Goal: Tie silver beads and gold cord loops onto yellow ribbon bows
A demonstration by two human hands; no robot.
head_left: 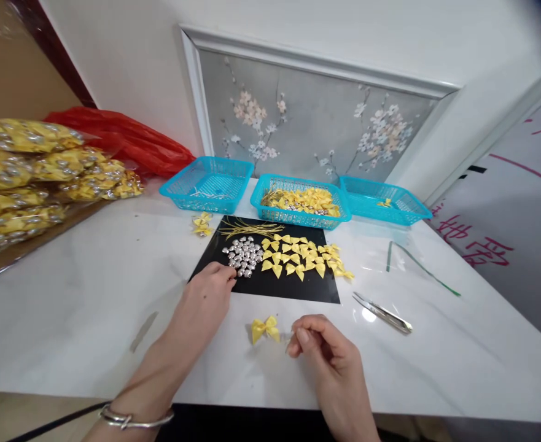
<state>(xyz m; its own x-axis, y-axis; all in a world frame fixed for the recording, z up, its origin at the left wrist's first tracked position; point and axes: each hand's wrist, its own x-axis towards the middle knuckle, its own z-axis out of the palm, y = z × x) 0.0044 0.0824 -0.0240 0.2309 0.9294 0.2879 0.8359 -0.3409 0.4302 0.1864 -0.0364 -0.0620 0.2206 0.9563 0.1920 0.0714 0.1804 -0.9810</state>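
Observation:
My left hand (211, 287) reaches to the lower left edge of a pile of silver heart-like beads (245, 255) on a black mat (293, 291). Its fingers are pressed together at the pile; whatever lies between the tips is hidden. Nearer the table's front edge, my right hand (332, 356) is pinched, and a thin, faint strand seems to show at its fingertips. Just left of those fingertips is a single yellow ribbon bow (265, 330). More yellow bows (295, 252) lie in rows right of the beads, and gold twist ties (252, 228) lie behind them.
Along the wall stand three blue baskets: left (210, 202) with white strips, middle (270, 215) with bows and beads, right (408, 215) nearly bare. Metal tweezers (383, 313) and a green strip (424, 270) lie at right. Bagged yellow bows (31, 166) are piled at left.

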